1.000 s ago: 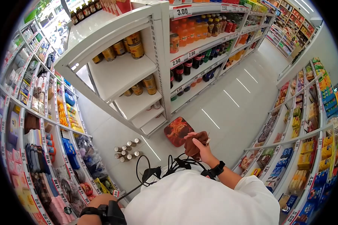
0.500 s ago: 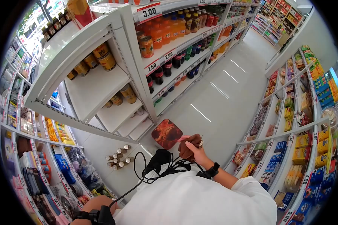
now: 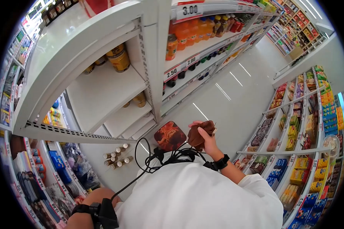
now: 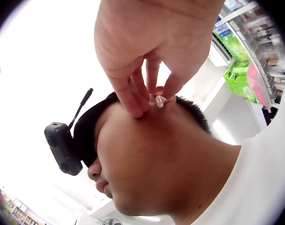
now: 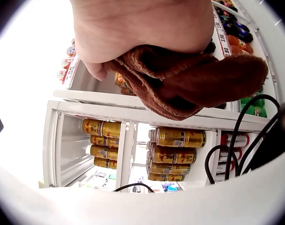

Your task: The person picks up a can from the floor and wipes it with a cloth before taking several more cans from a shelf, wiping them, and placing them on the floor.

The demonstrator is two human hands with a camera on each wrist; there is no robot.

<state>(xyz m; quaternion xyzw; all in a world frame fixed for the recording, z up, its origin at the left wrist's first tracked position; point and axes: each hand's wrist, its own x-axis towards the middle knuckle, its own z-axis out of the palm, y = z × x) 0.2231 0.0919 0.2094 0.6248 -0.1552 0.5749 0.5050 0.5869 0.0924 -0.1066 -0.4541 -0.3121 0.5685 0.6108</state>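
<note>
My right hand [image 3: 207, 139] grips a bunched brown cloth [image 3: 197, 136], held in front of the white shirt. In the right wrist view, the cloth [image 5: 194, 84] hangs in folds below the palm. My left hand [image 4: 154, 42] is raised to the side of the head, its thumb and fingertips gathered at the ear round a small white earbud [image 4: 160, 101]. The head view shows only the left forearm with its wrist camera [image 3: 105, 215]; that hand is out of sight there. A red, picture-topped square stool [image 3: 170, 136] stands on the floor just beyond the cloth.
Several cans [image 3: 118, 155] stand on the floor at left, beside a white shelf unit [image 3: 103, 91] with gold cans [image 3: 118, 59] and bottled drinks [image 3: 191, 32]. Black cables [image 3: 168, 158] loop before the chest. Snack shelves [image 3: 294, 152] line the right side.
The view has shifted, and the white shelf unit now looms larger and closer. The right hand keeps its grip on the brown cloth. The left forearm stays raised at lower left.
</note>
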